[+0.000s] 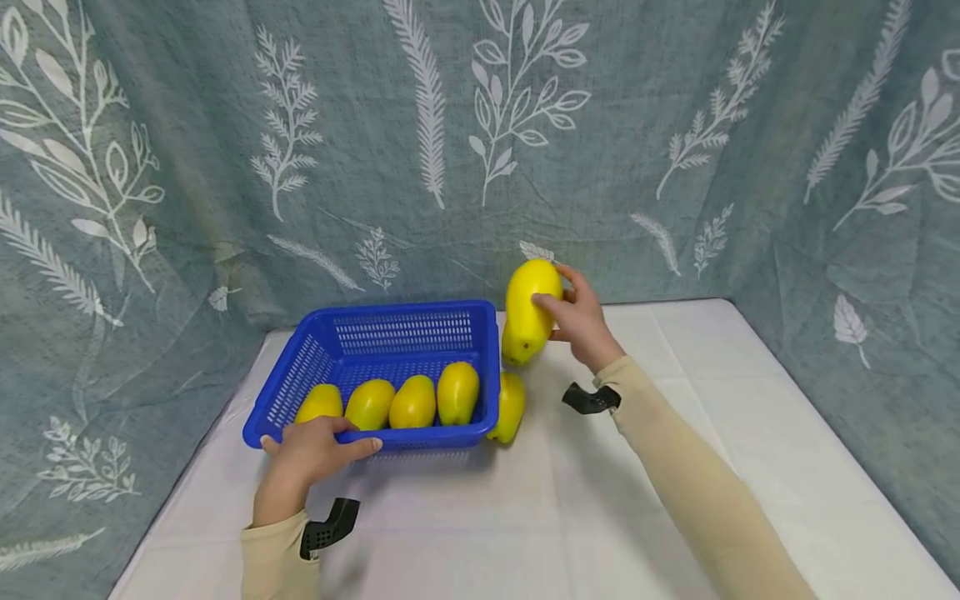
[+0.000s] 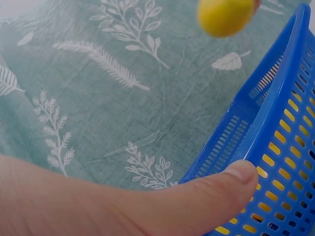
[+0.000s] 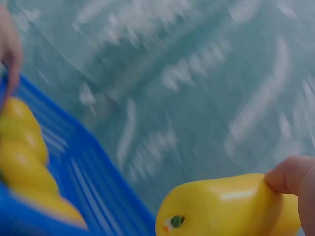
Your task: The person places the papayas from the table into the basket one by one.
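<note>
just right of the frame's centre, my right grip (image 1: 582,325) pinches a yellow fruit (image 1: 527,310); four other fruits (image 1: 412,403) sit walled off inside the blue basket (image 1: 408,309), my left grip (image 1: 309,450) clasping its near rim (image 1: 442,436).

Bright, even light, apparently from overhead, falls on the white table (image 1: 480,525) in the head view, with soft shadows under the basket (image 1: 382,312) toward 7 o'clock and beneath the right arm (image 1: 697,475) at 5. Small highlights gleam on the raised fruit (image 1: 534,292); the patterned cloth (image 1: 630,108) looks muted but crisp. The table's sides splay toward 4 and 8 o'clock. The left wrist picture is dimmer and slightly hazy, paler near 11; the left hand (image 2: 147,206) is fairly clear, the fruit at 1 o'clock blurred. In the right wrist picture, blur smears the cloth and streaks the basket at 8; at 5, the fruit, clearer, carries a pale band of glare.
</note>
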### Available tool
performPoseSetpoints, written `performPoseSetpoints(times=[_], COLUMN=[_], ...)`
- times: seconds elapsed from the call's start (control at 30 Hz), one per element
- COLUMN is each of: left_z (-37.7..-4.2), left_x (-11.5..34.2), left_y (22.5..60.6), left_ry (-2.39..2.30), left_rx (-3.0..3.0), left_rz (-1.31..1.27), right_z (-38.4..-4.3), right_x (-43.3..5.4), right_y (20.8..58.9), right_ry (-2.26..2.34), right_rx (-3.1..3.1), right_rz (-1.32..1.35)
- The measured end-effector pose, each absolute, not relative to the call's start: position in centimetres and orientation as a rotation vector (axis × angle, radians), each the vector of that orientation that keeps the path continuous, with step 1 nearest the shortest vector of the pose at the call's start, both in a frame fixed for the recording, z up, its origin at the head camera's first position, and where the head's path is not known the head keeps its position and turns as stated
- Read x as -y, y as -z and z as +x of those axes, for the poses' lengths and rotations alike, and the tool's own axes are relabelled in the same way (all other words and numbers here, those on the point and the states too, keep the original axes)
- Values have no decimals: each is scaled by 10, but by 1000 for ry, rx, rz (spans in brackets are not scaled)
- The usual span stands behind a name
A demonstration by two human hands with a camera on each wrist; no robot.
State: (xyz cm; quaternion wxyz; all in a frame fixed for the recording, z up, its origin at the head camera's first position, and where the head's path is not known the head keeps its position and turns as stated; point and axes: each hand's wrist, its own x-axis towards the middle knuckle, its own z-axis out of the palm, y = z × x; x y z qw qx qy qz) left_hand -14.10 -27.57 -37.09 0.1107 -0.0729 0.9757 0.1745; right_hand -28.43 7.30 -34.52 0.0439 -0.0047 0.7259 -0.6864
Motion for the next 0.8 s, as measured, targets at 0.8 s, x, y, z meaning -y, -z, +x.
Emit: performPoseSetpoints(times=[0.8], left_z=[-137], left_x=[277], left_y=[369], left_ry=[-535], left_rx=[-2860], left_rz=[-241], right_z=[-236], right_x=[52], right_y=[381], right_ry=[1580], right_rx=[-2424], right_rz=[-310])
